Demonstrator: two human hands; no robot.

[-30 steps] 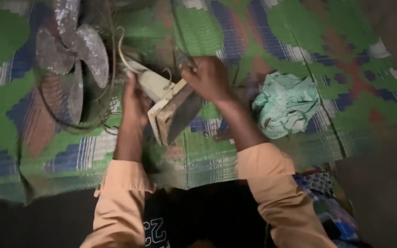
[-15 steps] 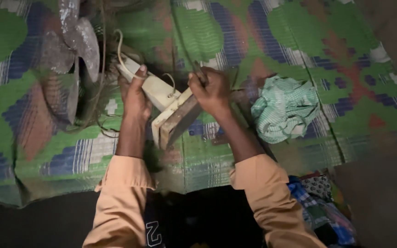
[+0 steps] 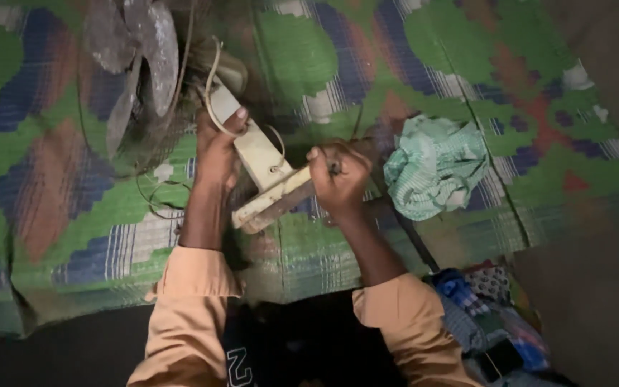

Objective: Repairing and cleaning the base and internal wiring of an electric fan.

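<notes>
A woven mat (image 3: 73,215) in green, blue, red and white covers the floor from left to right; bare dark floor (image 3: 596,301) shows at the near right. On the far left of the mat lies a fan (image 3: 134,79), its dusty metal blades inside a thin wire cage; it sits further toward the far edge of the view than it did half a second ago, so less of the blades shows. Right of centre lies a crumpled green cloth (image 3: 435,172), unmoved on the mat; a heap of patterned fabric (image 3: 488,315) lies near the person's right elbow.

Between the hands is the fan's cream base (image 3: 266,179), a stem joined to a flat plate, tilted with the plate edge facing near; a pale cord (image 3: 213,93) loops from its far end toward the fan. The left hand (image 3: 216,147) is wrapped around the far end of the stem, thumb over the cord; earlier it held the same part, lower in view. The right hand (image 3: 338,179) is closed in a fist on a thin dark tool (image 3: 334,168) at the plate's right edge; earlier it lay flatter over the plate; what kind of tool cannot be told.
</notes>
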